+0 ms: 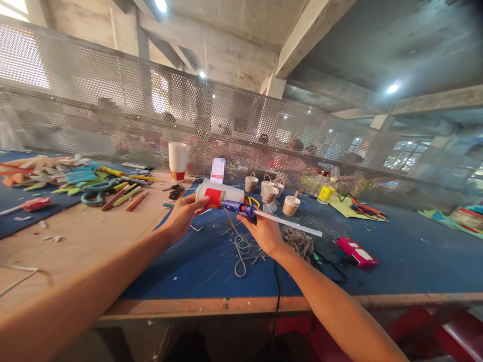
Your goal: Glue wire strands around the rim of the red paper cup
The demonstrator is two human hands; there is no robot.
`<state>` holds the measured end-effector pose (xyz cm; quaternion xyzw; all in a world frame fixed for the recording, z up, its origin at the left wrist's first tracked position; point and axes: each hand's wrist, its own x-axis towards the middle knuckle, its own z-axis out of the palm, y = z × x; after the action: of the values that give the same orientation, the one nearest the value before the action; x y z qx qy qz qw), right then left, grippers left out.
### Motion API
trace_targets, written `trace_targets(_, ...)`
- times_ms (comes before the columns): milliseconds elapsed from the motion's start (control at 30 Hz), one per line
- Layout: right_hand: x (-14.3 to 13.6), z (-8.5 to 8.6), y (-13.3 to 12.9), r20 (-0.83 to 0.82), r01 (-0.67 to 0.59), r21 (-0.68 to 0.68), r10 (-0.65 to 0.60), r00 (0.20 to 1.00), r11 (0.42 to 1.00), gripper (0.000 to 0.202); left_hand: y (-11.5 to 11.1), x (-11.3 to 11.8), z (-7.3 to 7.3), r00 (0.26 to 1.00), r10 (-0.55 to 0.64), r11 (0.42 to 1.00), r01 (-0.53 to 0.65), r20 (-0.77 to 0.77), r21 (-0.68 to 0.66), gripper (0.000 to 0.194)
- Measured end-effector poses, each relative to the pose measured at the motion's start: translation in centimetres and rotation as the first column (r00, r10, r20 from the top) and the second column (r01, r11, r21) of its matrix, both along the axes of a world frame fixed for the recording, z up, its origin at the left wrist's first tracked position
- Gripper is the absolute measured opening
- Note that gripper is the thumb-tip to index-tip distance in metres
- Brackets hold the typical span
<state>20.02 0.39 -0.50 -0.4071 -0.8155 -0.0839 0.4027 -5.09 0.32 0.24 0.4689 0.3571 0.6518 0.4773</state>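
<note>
My left hand [185,213] grips a white paper cup with a red patch [214,196], which lies on its side in the air above the blue mat. The cup's base end points right. In my right hand [262,229] is a blue glue gun [239,207], its nozzle close to the red patch. A long clear glue stick [292,224] sticks out from the gun's rear toward the right. Below the hands, a tangle of grey cord [298,243] rests on the blue mat [181,269].
A stack of white cups [177,158] stands at the back. Small wrapped cups [270,193] and a yellow-labelled bottle [326,192] are behind my hands. Scissors [94,193] and markers lie left, a pink box [356,252] right. A perforated metal screen [143,115] runs behind; people sit beyond.
</note>
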Motion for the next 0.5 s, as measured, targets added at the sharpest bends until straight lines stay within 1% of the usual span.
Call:
trace_targets(267,0.07,0.06,-0.06,0.007,-0.004,-0.015,0.004,1.0,1.0,0.037,-0.15,0.14,0.31,1.0,0.012,1.0,-0.012,0.004,-0.014,0.032)
trace_targets(500,0.05,-0.06,0.08,0.019,0.009,0.002,-0.009,1.0,1.0,0.036,-0.17,0.07,0.24,1.0,-0.014,1.0,0.014,0.023,-0.014,0.029)
